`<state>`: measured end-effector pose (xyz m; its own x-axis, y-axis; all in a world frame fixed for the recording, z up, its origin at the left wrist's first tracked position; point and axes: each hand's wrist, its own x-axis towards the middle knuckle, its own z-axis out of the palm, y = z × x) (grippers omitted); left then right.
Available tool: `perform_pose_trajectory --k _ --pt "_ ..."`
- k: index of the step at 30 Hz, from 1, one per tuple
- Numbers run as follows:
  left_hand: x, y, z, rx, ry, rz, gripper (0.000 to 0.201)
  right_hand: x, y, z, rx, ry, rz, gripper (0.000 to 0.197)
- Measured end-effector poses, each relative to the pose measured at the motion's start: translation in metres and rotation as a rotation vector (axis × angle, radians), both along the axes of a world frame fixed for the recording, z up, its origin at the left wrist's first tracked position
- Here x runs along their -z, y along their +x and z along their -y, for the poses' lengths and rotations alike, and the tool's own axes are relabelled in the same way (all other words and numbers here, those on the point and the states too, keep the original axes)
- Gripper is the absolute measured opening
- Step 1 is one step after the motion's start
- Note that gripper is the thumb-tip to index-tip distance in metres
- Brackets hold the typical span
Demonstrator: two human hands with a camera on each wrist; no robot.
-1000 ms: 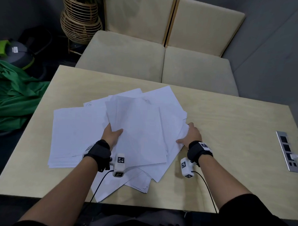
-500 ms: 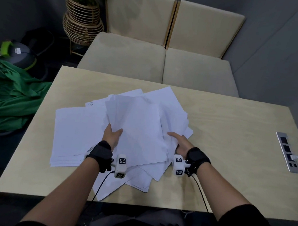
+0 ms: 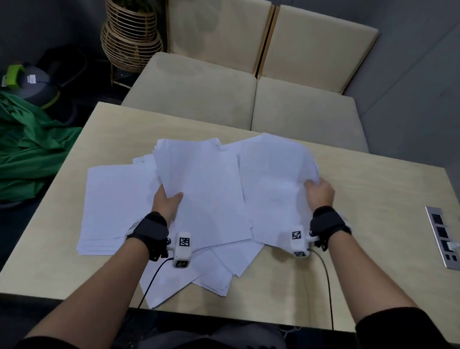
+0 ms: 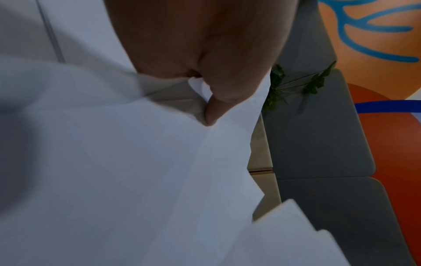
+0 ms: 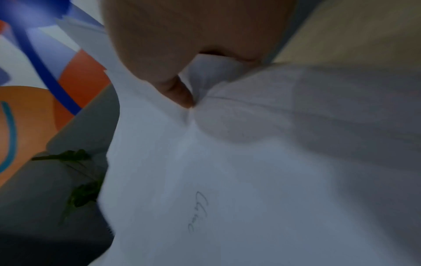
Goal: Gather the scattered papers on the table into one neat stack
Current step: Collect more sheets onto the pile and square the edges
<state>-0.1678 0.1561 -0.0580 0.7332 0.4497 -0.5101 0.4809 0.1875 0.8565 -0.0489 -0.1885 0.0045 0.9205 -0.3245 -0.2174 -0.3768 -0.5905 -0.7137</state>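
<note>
White sheets lie scattered across the middle of the wooden table [image 3: 350, 285]. My left hand [image 3: 167, 203] grips a bundle of papers [image 3: 204, 191] by its left edge, thumb on top, and the left wrist view shows the thumb [image 4: 216, 108] pressing the sheets [image 4: 136, 180]. My right hand [image 3: 319, 194] grips a second bundle [image 3: 273, 189] at its right edge and holds it raised off the table. In the right wrist view the thumb [image 5: 180, 95] pinches that crumpled paper [image 5: 227, 180], which bears faint handwriting. A flat pile [image 3: 111, 206] lies at the left. Loose sheets [image 3: 219, 271] lie near the front edge.
A power socket strip [image 3: 443, 236] is set into the table at the right. Beige sofa cushions [image 3: 227, 95] stand behind the table. A wicker plant stand [image 3: 129, 35], green cloth [image 3: 19, 149] and a grey vacuum [image 3: 30, 83] are on the floor at the left.
My right hand slid under the right-hand sheets, took hold of them and lifted them up to the right. The left hand kept its grip on its bundle.
</note>
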Motion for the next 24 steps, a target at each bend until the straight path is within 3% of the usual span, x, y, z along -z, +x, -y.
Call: perform_pose_trajectory --k 2,6,10,13,17,20,24 --pt "0.000 0.000 -0.003 0.002 -0.003 -0.006 0.042 -0.023 0.016 0.008 -0.045 -0.041 0.062 0.030" --pt "-0.004 0.000 -0.003 0.039 -0.003 -0.009 0.046 -0.049 0.038 0.012 -0.131 -0.139 0.165 0.047" --pt "-0.006 -0.001 0.000 0.065 -0.021 -0.012 0.045 -0.047 0.042 -0.006 -0.192 -0.107 0.031 0.042" --pt "-0.012 0.000 0.010 0.073 -0.091 -0.050 0.049 -0.025 0.032 -0.031 -0.342 -0.078 -0.117 0.027" --pt "-0.017 0.001 0.023 0.103 -0.228 -0.158 0.065 0.017 0.009 -0.070 -0.455 0.019 -0.228 0.030" --pt "-0.012 -0.001 0.029 0.128 -0.188 -0.115 0.060 0.044 -0.001 -0.082 -0.585 0.067 -0.356 0.041" --pt "0.003 -0.004 0.026 0.174 -0.132 -0.074 0.054 0.062 0.001 -0.051 -0.506 -0.137 -0.362 0.056"
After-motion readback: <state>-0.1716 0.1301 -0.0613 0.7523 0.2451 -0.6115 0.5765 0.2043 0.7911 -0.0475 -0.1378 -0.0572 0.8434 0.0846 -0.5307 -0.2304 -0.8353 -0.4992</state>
